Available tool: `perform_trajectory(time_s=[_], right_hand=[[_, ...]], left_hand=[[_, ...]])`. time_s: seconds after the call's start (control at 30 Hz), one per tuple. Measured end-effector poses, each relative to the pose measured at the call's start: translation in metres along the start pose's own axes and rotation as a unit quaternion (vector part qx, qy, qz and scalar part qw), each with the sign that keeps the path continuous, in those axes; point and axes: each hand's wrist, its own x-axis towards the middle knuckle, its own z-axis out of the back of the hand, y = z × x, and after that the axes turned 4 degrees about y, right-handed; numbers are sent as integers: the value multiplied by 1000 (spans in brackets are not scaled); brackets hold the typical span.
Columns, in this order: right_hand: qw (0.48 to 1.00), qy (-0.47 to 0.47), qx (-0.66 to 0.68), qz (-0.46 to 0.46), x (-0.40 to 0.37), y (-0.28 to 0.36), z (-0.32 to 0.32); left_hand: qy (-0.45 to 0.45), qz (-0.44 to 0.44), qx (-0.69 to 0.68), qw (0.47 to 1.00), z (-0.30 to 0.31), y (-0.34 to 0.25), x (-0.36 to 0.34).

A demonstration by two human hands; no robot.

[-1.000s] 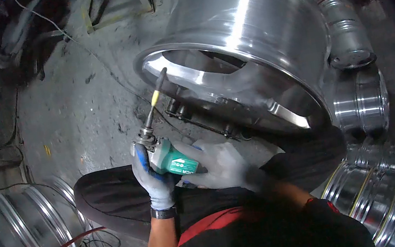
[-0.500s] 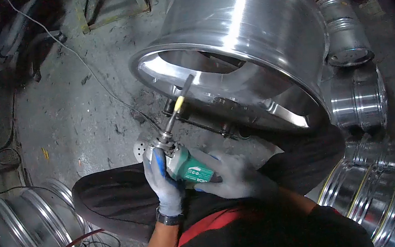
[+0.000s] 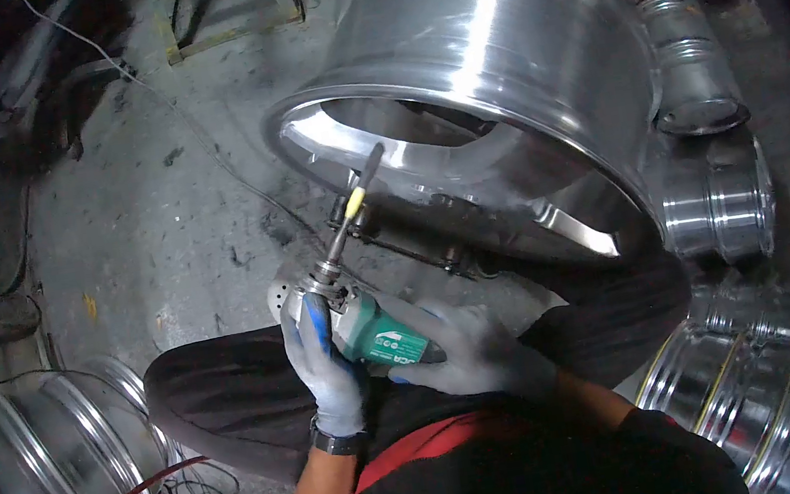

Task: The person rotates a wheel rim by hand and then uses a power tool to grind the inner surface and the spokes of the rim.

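Shifted right, both hands (image 3: 326, 363) grip the grinder (image 3: 382, 337) near the wheel (image 3: 527, 36).

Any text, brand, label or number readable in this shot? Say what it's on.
"DCA", on the green power tool; the first letter is less clear than the rest.
White print beside it on the same housing: too small and blurred to read.
Red marking on the black top: cannot tell if it is lettering.
Large metal wheel: no readable text.
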Motion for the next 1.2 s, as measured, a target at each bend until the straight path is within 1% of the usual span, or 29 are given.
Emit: perform_trajectory(time_s=[0.03,0.07,0.13,0.17,0.2,0.23,0.27,0.3,0.33,0.37,0.4,0.47,0.5,0.53,0.6,0.63,0.67,0.7,0.73,0.77,0.83,0.87,0.93,0.97,1.0,1.03,1.07,1.1,1.2], right_hand=[[1000,0,1,2,4,0,-1],[1000,-9,15,22,9,-1,-2],[999,-18,30,42,20,0,-2],[997,-9,49,52,25,0,-2],[996,-2,67,61,31,1,-1],[996,-4,68,61,38,4,1],[997,37,66,34,44,8,5],[995,78,63,8,48,10,7],[995,77,64,8,47,9,7],[994,74,77,12,45,5,5],[993,71,89,15,42,3,5],[996,48,75,17,32,3,7],[998,23,60,20,25,3,8],[998,24,60,18,18,4,10],[994,89,24,-51,5,4,15],[994,90,24,-52,-1,1,15],[996,65,54,-37,-7,-3,14],[995,39,84,-22,-10,-6,14],[995,40,84,-22,-11,-7,14],[996,32,78,-15,-12,-9,14],[997,24,74,-6,-11,-8,14],[998,33,62,-9,-8,-5,15],[998,40,52,-10,1,-1,13],[998,31,51,-1,6,0,10],[998,22,51,8,10,0,8],[998,20,51,8,13,-2,4],[998,-11,53,33,16,-5,-1],[996,-42,54,59,16,-6,-3],[998,-11,52,20,11,0,6]], left_hand=[[-25,66,-99,993,0,-2,3],[-26,65,-97,993,3,-6,5],[-18,28,-6,999,11,-16,11],[-64,124,-213,967,13,-16,18],[-47,84,-111,989,11,-20,21],[-43,-22,69,996,16,-16,25],[-37,-127,245,960,20,-13,29],[-36,-128,246,960,21,-12,29],[-47,-46,115,991,19,-13,29],[-56,38,-19,998,18,-15,29],[-55,39,-19,998,14,-18,27],[-67,97,-125,985,5,-25,21],[-38,97,-97,990,5,-28,19],[-43,144,-201,968,-1,-27,14],[-17,69,-80,994,1,-8,3],[32,39,39,998,4,-3,-5],[9,-22,50,998,-6,2,-12],[23,9,71,997,-7,6,-17],[37,39,91,994,-7,0,-17],[37,39,91,994,-9,-1,-18],[11,87,-20,996,-11,-4,-17],[10,86,-18,996,-9,-5,-14],[-12,126,-157,979,-1,-6,-3],[16,37,-10,999,5,-5,1],[18,35,-9,999,7,-5,4],[8,52,-27,998,9,-6,8],[-2,69,-46,997,9,-8,11],[-14,102,-124,987,6,-11,12],[-43,123,-162,978,-4,-13,10]])
